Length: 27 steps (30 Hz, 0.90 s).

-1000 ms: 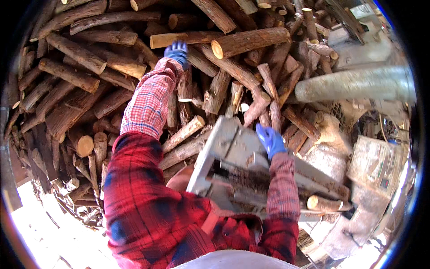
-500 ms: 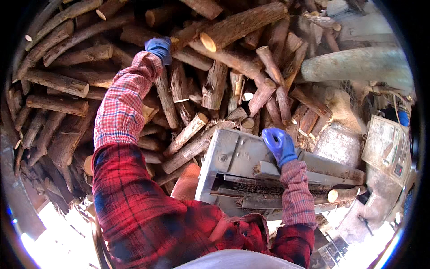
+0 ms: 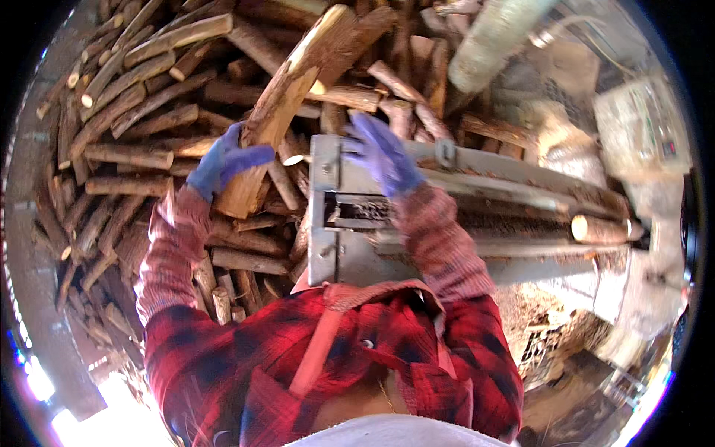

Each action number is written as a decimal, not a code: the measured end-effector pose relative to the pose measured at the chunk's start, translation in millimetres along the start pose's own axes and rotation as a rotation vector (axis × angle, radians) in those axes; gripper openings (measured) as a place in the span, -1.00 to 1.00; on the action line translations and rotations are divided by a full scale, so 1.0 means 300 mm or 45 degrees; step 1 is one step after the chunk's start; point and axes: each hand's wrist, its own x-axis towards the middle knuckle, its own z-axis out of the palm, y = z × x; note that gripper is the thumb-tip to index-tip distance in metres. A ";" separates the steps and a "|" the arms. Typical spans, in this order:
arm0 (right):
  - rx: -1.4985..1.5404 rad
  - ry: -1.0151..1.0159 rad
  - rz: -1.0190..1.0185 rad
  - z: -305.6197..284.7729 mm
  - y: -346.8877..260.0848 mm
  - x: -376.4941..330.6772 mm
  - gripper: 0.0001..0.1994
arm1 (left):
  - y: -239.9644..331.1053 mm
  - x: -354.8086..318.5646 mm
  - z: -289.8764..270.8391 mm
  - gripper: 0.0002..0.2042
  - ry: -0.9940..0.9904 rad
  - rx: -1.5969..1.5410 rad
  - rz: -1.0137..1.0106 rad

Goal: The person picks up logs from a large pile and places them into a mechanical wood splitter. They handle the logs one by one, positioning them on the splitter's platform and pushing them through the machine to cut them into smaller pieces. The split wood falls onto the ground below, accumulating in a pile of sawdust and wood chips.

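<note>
My left hand (image 3: pixel 223 160), in a blue-purple glove, grips a long, thick log (image 3: pixel 298 86) near its lower end. The thumb lies across the front and the other fingers go behind the wood. Patches of pale bare wood show along the log, which slants up and away to the right. My right hand (image 3: pixel 383 156), gloved alike, has its fingers spread and holds nothing. It hovers over the near left part of a grey metal trough machine (image 3: pixel 324 249), apart from the log. Inside the trough's far right end lies a short round log (image 3: pixel 599 229).
A large heap of cut logs (image 3: pixel 130 155) fills the left and far side. Beyond the trough runs a thick pale pipe (image 3: pixel 495 45). A dusty control box (image 3: pixel 644 127) with buttons stands at the right.
My left hand has come back from the heap with the long log. My right hand has left the trough's far edge and moved left, fingers spread. The view has shifted.
</note>
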 end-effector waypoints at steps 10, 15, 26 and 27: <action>0.215 0.006 -0.809 -0.123 -0.499 -0.427 -0.27 | 0.210 -0.118 0.964 -0.17 -0.525 -0.537 0.745; -1.352 0.839 -1.885 -0.364 -0.732 -0.765 -0.45 | 0.532 0.009 1.318 -0.15 -0.500 -0.108 1.403; -0.952 1.304 -1.310 -0.347 -0.372 -0.882 -0.62 | 0.347 0.238 1.606 -0.39 -0.626 1.165 1.175; -0.874 1.144 -1.402 -0.338 -0.383 -0.836 -0.62 | 0.314 0.255 1.609 -0.42 -0.468 1.074 1.345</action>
